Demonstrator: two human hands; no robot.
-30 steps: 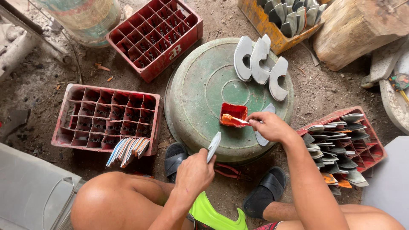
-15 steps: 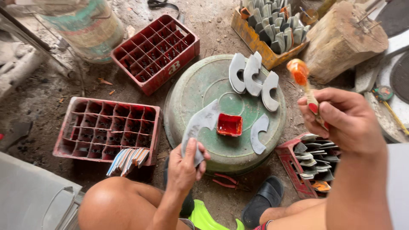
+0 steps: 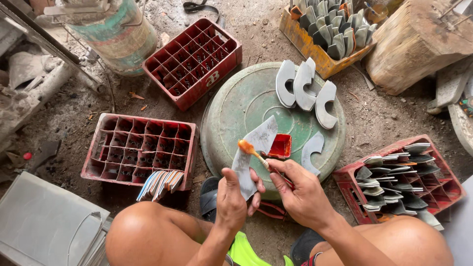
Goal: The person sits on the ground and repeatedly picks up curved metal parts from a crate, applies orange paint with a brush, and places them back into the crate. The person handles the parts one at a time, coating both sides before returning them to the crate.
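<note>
We grip blade (image 3: 253, 155) in left hand (image 3: 232, 199) | right hand (image 3: 301, 194) fingers pinch brush (image 3: 252, 151) | red tray (image 3: 280, 146) holds paint | right crate (image 3: 401, 180) holds blades | left crate (image 3: 138, 150) holds cards (image 3: 160, 183)

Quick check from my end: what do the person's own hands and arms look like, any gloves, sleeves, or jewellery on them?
Both are bare. The left hand and right hand have no gloves, and no rings or watch show. The forearms carry no sleeves up to where the frame cuts them off. The only clothing nearby is a neon yellow-green garment at the lap, with a dark band edged in red beside it.
</note>
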